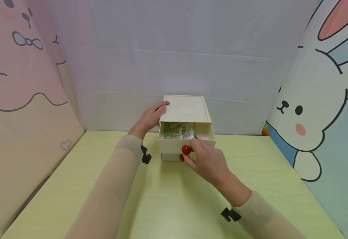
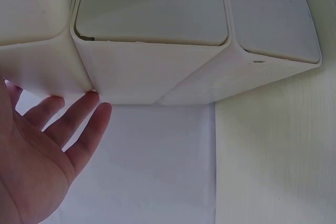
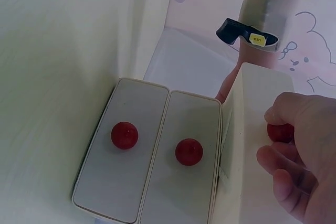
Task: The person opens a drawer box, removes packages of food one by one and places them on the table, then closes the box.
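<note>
A small white drawer cabinet (image 1: 187, 108) stands at the back of the table, its top drawer (image 1: 174, 145) pulled out. Inside that drawer lies a clear plastic packet with green print (image 1: 178, 130). My right hand (image 1: 211, 162) pinches the round red knob (image 1: 186, 150) on the drawer's front between thumb and fingers. On the cabinet's upper left side rests my left hand (image 1: 151, 117), its fingers extended along the wall. The left wrist view shows those fingertips at the white casing (image 2: 42, 64). Two lower drawers with red knobs (image 3: 124, 135) sit closed in the right wrist view.
The pale yellow-green table (image 1: 162, 199) stretches in front of the cabinet. Close behind it hangs a white cloth backdrop (image 1: 174, 59). Cartoon-printed panels (image 1: 305, 116) flank the table on both sides. Each wrist wears a black clip (image 1: 230, 214).
</note>
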A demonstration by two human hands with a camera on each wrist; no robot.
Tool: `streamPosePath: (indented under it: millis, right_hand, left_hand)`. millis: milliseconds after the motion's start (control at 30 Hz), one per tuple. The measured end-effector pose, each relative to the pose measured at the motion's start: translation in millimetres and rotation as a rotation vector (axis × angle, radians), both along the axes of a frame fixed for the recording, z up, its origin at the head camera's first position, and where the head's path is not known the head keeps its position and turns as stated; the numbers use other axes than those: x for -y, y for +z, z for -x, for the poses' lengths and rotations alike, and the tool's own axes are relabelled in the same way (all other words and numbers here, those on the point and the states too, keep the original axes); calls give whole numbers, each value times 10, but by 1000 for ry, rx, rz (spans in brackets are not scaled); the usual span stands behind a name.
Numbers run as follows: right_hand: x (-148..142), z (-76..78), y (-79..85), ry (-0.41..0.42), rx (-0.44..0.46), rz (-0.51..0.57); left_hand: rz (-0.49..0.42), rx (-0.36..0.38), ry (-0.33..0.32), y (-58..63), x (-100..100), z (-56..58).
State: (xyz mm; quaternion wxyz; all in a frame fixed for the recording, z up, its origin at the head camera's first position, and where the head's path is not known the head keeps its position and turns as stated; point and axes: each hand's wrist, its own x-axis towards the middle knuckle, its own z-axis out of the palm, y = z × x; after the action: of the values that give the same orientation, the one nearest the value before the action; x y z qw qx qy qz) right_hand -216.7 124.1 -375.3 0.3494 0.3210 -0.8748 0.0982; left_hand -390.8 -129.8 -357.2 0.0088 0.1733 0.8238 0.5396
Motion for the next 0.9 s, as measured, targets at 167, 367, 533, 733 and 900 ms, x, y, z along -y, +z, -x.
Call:
streamPosePath:
  millis: [167,367,533,733,900]
  right_hand:
    - [0,-11,-17,-1,5,2]
    - [-6,-23,-35,3,-9,5]
    - [-14,-41,-24,11,-13,11]
    - [-16,-54,-2,16,-30,13]
    - [-28,-59,24,8,-32,15]
  left_hand:
    - [-12,12,-3,-5,1,-5]
    - [-2,2,0,-9,1,7]
    - [5,7,-1,29,-12,12]
    - [8,13,-2,94,-25,12]
    - [19,10,-12,142,-35,17]
